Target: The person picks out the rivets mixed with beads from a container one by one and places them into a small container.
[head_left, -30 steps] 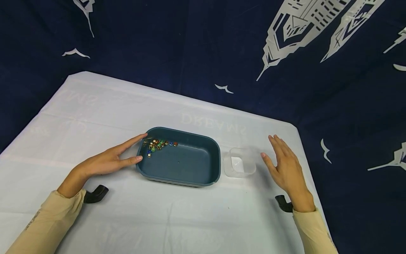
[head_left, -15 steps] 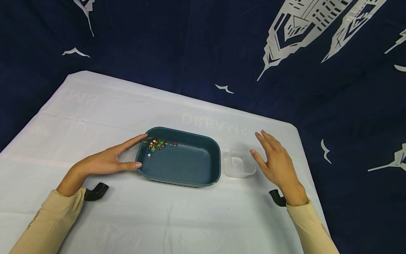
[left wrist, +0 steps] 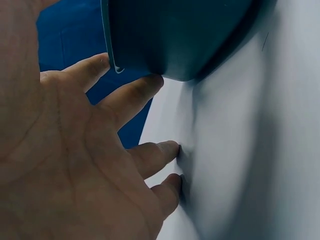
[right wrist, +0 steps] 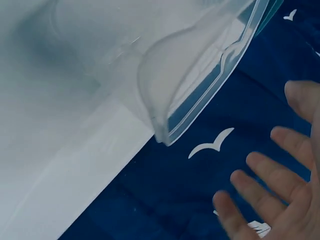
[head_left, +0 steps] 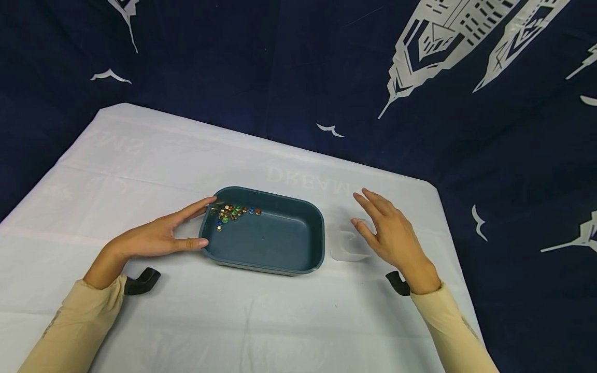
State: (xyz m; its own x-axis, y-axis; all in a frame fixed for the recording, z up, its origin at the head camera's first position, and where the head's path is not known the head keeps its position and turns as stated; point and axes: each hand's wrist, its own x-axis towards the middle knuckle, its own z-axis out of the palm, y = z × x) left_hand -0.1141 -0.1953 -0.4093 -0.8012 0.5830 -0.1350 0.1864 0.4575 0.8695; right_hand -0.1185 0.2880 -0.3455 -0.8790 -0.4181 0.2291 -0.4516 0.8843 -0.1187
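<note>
The teal tray point(head_left: 272, 238) lay against thumb and forefinger of the spread left hand point(head_left: 151, 239), and the clear container point(head_left: 342, 247) sat just left of the splayed right hand point(head_left: 394, 235).

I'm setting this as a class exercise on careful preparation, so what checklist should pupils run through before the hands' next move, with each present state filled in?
1. Blue-green bin resting upright on the white cloth: ok.
2. Left hand touching the bin: ok, thumb and index fingertip at its left end.
3. Colored gems inside the bin: ok, gathered toward its left end.
4. Right hand gripping the clear container: not ok, the right wrist view shows its fingers apart from it.
5. Exact gem count: cannot tell, they are small and crowded.
</note>
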